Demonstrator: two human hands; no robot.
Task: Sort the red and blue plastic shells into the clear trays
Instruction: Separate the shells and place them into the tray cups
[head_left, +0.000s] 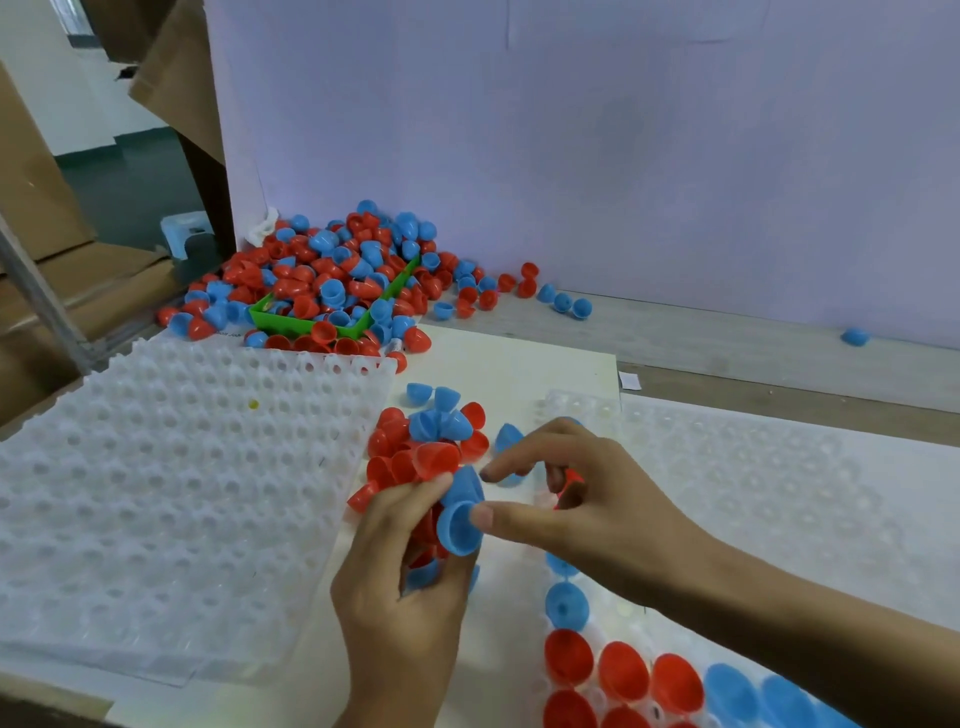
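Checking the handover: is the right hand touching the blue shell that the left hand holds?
Touching. The head view shows the right hand's thumb tip pressed on the blue shell's rim, while the left hand grips it.

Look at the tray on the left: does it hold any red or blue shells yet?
No, the left tray shows only bare dimples, while seated shells sit in the right tray.

red and blue shells (332, 270), green bin (311, 326), dimpled white trays (171, 467), lilac wall (623, 156)
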